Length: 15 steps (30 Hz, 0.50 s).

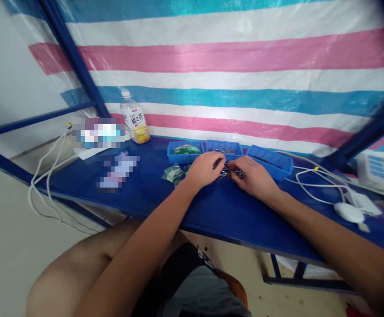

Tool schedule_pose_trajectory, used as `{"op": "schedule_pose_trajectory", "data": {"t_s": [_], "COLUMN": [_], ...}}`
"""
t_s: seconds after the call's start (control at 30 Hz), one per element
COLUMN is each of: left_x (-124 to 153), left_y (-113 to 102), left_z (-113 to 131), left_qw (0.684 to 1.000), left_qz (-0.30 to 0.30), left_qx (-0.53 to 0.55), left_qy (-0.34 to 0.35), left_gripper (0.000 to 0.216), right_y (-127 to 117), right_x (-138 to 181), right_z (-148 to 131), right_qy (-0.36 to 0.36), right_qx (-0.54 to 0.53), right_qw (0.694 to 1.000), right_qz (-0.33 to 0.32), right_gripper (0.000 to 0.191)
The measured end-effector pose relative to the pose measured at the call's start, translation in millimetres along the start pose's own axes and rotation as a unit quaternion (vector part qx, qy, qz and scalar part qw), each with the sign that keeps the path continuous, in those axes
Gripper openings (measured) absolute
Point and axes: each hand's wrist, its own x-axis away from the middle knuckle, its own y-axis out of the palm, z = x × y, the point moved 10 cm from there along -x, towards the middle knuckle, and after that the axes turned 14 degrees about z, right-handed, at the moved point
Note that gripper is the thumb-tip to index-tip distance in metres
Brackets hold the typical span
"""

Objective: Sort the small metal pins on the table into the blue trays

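Observation:
My left hand (208,168) and my right hand (252,175) meet over a pile of thin dark metal pieces (225,172) on the blue table. The fingers of both are curled in, close to each other; what lies between the fingertips is too small to name. Small green packets (173,173) lie just left of my left hand. Behind the hands stand three blue bins: the left bin (179,159) contains green packets, the middle bin (231,144) holds thin metal pieces, and the right bin (278,169) has dark small parts at its bottom.
A drink bottle (135,118) stands at the back left of the blue table (225,215), near two blurred-out items. White cables (48,176) hang over the left end. A white charger (348,212) with cables lies on the right. Striped sheeting (212,57) closes off the back.

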Motion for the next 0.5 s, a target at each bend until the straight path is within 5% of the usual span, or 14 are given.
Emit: {"op": "schedule_pose_trajectory", "data": {"t_s": [0.13,0.23,0.5], "left_x": [0,1,2], "left_y": [0,3,10], "left_z": [-1,-1,-1], "left_qw": [1.0,0.999,0.995], "left_qz": [0.002,-0.008,-0.038], "left_qx": [0.019,0.037,0.08], "left_qy": [-0.013,-0.017,-0.035], "left_gripper": [0.02,0.023,0.026], "right_y": [-15,-20,-8], "right_x": [-2,2,14], "right_z": [17,31,51], "right_qy": [0.1,0.175,0.298], "right_qx": [-0.055,-0.092,-0.206], "right_qw": [0.991,0.974,0.924], "right_qz": [0.075,0.114,0.119], "right_gripper": [0.031,0.018,0.022]}}
